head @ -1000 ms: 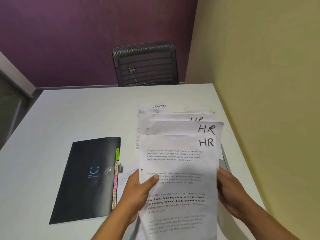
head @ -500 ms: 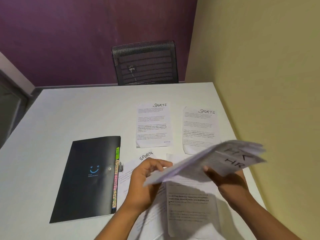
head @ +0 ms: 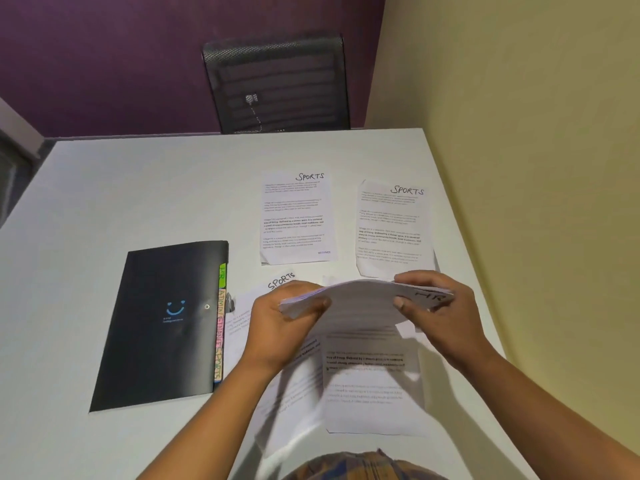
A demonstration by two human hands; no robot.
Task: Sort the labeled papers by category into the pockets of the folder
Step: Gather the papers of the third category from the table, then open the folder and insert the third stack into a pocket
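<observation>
The flat black plastic folder with a blue smile mark (head: 162, 323) lies closed on the pale grey desk (head: 138, 188), at nine o'clock from the hands. Its strip of coloured index tabs (head: 220, 327) runs down the edge that faces them, green "HR" uppermost.

Just right of the tabs, a white printed sheet headed "SPORTS" (head: 281, 280) shows from under the left hand (head: 277, 327). That hand pinches the left end of the thin stack of white sheets marked "HR" (head: 363, 299), thumb on the near face and fingers curled behind. The right hand (head: 440, 317) pinches the labelled end the same way, thumb on the near side and fingers over the top.

A second ago this stack stood upright and fanned, with its labels towards the camera. Now it is tipped almost flat above the desk and closed into one bundle. So the HR group looks gathered, and the likely next step is opening the folder to reach the HR pocket.

More printed sheets (head: 370, 386) lie under the bundle. Two further "SPORTS" pages sit at twelve (head: 298, 220) and one o'clock (head: 394, 230), not yet filed.
</observation>
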